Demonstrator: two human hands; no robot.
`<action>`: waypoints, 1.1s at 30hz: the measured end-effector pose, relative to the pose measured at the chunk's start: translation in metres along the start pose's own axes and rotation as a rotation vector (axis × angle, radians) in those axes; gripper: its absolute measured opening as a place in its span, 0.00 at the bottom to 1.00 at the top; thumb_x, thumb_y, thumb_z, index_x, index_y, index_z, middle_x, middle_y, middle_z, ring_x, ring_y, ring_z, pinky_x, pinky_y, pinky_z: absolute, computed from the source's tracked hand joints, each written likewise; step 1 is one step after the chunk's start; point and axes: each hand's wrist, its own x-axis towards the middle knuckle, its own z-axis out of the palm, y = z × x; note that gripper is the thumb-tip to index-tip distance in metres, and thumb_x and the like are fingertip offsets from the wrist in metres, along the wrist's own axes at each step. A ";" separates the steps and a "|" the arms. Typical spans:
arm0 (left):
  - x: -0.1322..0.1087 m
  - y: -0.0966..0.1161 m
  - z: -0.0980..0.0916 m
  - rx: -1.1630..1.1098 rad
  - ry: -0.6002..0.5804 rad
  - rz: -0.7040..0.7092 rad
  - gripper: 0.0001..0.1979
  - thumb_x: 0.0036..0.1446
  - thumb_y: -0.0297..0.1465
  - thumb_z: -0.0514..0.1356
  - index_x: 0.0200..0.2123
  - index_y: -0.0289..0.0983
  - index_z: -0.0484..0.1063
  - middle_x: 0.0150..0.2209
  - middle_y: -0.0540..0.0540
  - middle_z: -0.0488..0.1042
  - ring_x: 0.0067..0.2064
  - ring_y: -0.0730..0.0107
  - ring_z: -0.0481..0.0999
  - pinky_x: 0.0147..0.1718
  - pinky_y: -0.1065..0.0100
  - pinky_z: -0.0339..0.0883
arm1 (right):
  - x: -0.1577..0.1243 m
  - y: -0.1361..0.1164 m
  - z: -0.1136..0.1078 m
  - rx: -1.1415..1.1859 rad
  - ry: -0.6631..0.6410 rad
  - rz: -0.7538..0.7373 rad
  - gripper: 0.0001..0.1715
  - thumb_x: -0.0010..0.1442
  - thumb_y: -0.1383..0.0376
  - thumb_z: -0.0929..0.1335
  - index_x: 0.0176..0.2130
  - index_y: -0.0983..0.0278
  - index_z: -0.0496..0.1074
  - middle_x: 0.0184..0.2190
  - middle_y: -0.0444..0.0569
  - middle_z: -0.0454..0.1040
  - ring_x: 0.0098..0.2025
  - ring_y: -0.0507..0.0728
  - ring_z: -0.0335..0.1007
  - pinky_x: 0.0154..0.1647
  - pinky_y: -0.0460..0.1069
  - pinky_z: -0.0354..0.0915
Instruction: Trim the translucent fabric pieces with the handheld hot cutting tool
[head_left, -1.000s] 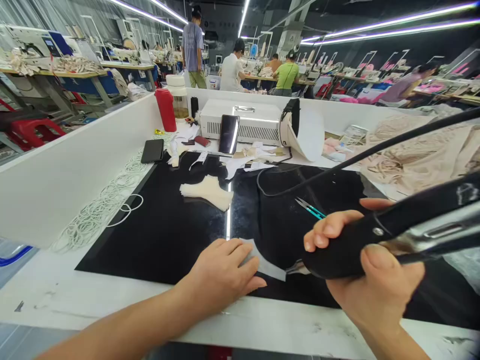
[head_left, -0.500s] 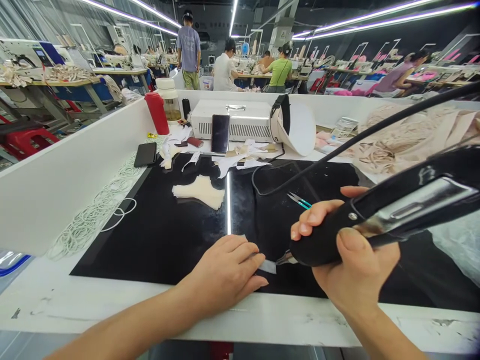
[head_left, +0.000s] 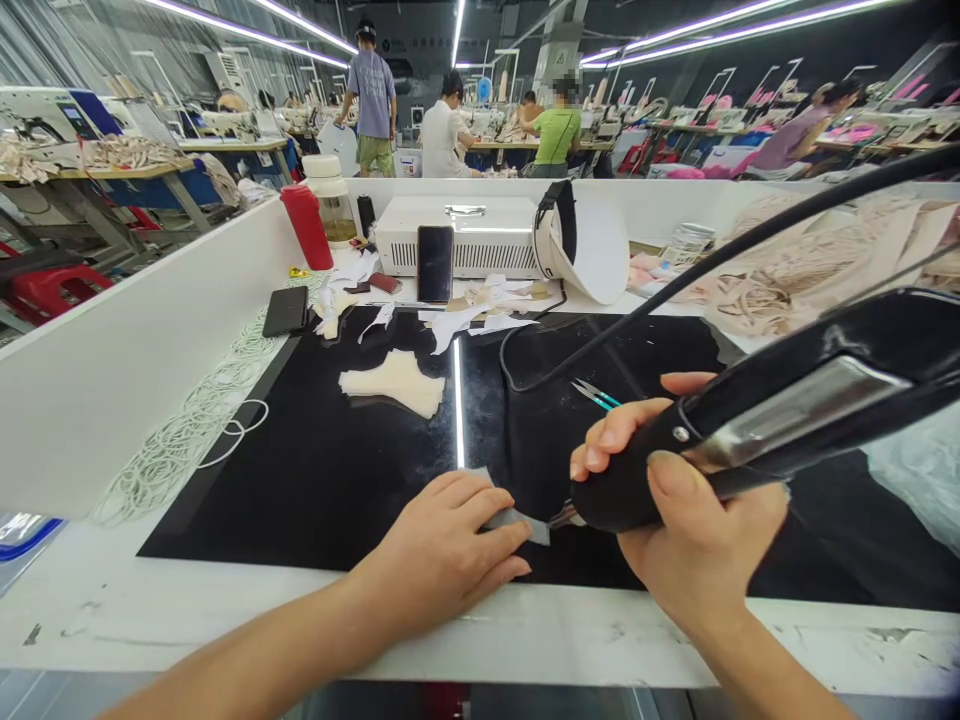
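**Clerk:** Right hand (head_left: 694, 530)?
**Checker:** Grip closed round one black tool (head_left: 810, 395), metal tip (head_left: 568, 515) pointing left.
**Clerk:** Left hand (head_left: 457, 535)?
**Checker:** Laid palm down, fingers spread over one grey patch (head_left: 537, 530); apparently pressing, not pinching.
**Clerk:** Patch, location?
**Checker:** On the black mat (head_left: 315, 470), near the front edge, partly covered by the fingers. Upper corner and right end showing. Tip at the right end; touching or just beside, cannot tell.
**Clerk:** Changes, last second?
**Checker:** Less patch now shows past the fingers, and the gap from fingers to tip has narrowed. Tip remains at the right end.
**Clerk:** Bearing on the work?
**Checker:** In my judgement, a steadier hold close to the tip, with less margin for the fingers.
**Clerk:** Remainder?
**Checker:** Cream piece (head_left: 397, 382), one, on the mat, well apart from the patch. Snips (head_left: 596, 394), one pair, beyond the right hand. Phone (head_left: 435, 265), one, upright against a white box (head_left: 495, 232). Counter (head_left: 570, 640), white, beneath the mat.
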 end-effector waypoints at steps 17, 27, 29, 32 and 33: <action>0.001 0.001 -0.001 0.048 0.006 0.025 0.12 0.69 0.37 0.55 0.50 0.41 0.74 0.47 0.46 0.74 0.50 0.64 0.73 0.53 0.58 0.68 | -0.006 -0.012 0.004 0.063 0.064 0.015 0.27 0.52 0.58 0.78 0.49 0.56 0.71 0.28 0.41 0.72 0.27 0.54 0.67 0.23 0.50 0.70; 0.000 0.001 0.000 0.038 -0.013 0.026 0.12 0.69 0.38 0.54 0.50 0.42 0.73 0.49 0.46 0.74 0.50 0.63 0.72 0.53 0.57 0.68 | -0.012 -0.006 0.000 -0.003 0.012 0.019 0.23 0.58 0.60 0.74 0.51 0.55 0.68 0.31 0.42 0.72 0.29 0.54 0.68 0.28 0.52 0.70; 0.000 0.001 0.000 0.043 -0.009 0.029 0.12 0.69 0.38 0.55 0.50 0.42 0.74 0.48 0.46 0.74 0.50 0.63 0.73 0.53 0.58 0.69 | -0.012 -0.006 0.001 -0.030 0.022 0.020 0.21 0.58 0.60 0.74 0.51 0.55 0.69 0.30 0.42 0.71 0.29 0.54 0.68 0.28 0.52 0.70; 0.000 0.001 0.000 0.033 -0.004 0.028 0.12 0.69 0.38 0.55 0.50 0.42 0.74 0.48 0.46 0.75 0.50 0.64 0.73 0.54 0.58 0.69 | -0.009 -0.006 0.002 -0.022 0.021 0.023 0.23 0.57 0.59 0.75 0.51 0.55 0.69 0.29 0.42 0.72 0.27 0.55 0.68 0.26 0.52 0.70; -0.001 0.000 0.000 0.019 -0.003 0.024 0.13 0.69 0.38 0.55 0.51 0.42 0.74 0.49 0.45 0.75 0.51 0.64 0.73 0.55 0.58 0.68 | -0.007 -0.006 0.002 -0.015 0.019 0.024 0.24 0.57 0.59 0.75 0.50 0.55 0.69 0.29 0.42 0.72 0.27 0.55 0.68 0.26 0.52 0.70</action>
